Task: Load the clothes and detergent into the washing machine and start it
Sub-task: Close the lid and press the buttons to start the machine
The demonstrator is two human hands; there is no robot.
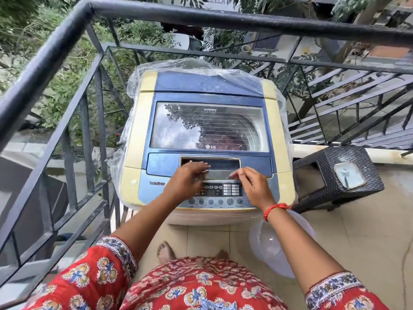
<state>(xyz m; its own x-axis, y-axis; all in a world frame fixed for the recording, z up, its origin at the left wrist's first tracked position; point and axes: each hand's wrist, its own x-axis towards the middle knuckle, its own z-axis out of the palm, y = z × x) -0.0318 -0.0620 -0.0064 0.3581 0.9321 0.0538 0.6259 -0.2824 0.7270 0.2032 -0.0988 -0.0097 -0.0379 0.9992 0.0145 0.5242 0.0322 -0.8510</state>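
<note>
A blue and cream top-load washing machine [143, 130] stands against the balcony railing, its glass lid [207, 121] down. Reddish clothes [225, 140] show dimly through the glass. My left hand [185, 182] lies with fingers stretched out over the lid's handle recess [221, 164]. My right hand [254, 186] is at the recess's right end with its fingertips drawn together; whether it holds anything does not show. The control panel [223, 190] with its row of buttons sits just under both hands.
Clear plastic sheeting [131, 86] hangs around the machine's back and sides. A black wicker stool [324, 177] to the right carries a pale container with a scoop [348, 175]. An empty translucent tub [268, 245] sits on the tiled floor. Black railing [55, 61] closes off left and back.
</note>
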